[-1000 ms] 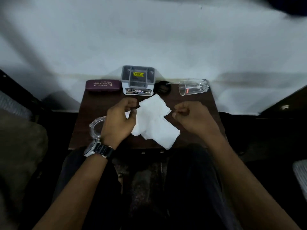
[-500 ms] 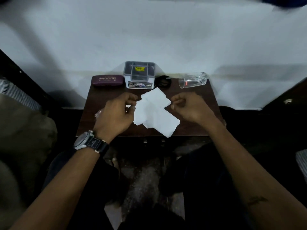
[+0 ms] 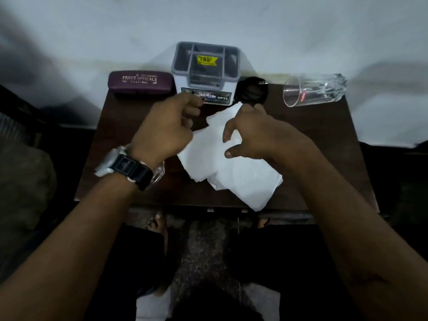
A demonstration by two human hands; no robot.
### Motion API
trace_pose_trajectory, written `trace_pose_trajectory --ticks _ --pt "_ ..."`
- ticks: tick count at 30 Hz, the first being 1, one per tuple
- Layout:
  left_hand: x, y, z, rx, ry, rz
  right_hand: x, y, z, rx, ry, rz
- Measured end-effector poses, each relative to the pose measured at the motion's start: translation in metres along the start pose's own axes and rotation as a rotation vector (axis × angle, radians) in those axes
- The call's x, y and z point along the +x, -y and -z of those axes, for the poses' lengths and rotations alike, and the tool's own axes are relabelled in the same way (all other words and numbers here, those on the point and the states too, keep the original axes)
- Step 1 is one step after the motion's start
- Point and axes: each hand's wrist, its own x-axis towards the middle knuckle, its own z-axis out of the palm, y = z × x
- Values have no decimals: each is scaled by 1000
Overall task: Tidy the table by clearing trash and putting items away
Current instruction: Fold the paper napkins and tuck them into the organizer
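- Head view, step: you are gathering the tissues (image 3: 231,174), the trash on the table (image 3: 115,135). I judge the tidying barely begun, since nothing else looks put away.
- Head view, hands: your right hand (image 3: 259,137) sits on the sheets with fingers spread and bent, tips down on the paper, not closed round it. Your left hand (image 3: 166,130) is curled at their left edge; whether it pinches paper I cannot tell.
- Head view, tissues: they lie flat and overlapped at mid table. The long axis runs diagonally, the far corner pointing at the black disc (image 3: 253,91) and the near corner reaching the table's front edge on your right.
- Head view, next: draw both hands together to bunch the sheets into one wad, then lift. Mind the near corner, which could trail.
- Head view, remaining: the glass (image 3: 312,91) lies on its side, mouth pointing left, near the far right corner. The case (image 3: 140,82) and organiser (image 3: 206,72) stand along the far edge.
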Motion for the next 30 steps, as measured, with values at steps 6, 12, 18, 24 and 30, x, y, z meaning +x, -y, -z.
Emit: trace_pose_trajectory --ticks 6,12,18,24,30 --pt "1 9 -1 192 158 63 -8 -2 15 88 -10 58" --pt "2 0 -16 320 245 66 -35 -35 36 575 -115 30" --pt "7 -2 -21 301 233 165 -28 -51 31 1065 -272 -123" --pt "9 -2 -21 197 238 236 -18 -54 19 1034 -147 -255" --pt "5 -7 -22 182 219 259 -8 -50 13 765 -166 -286"
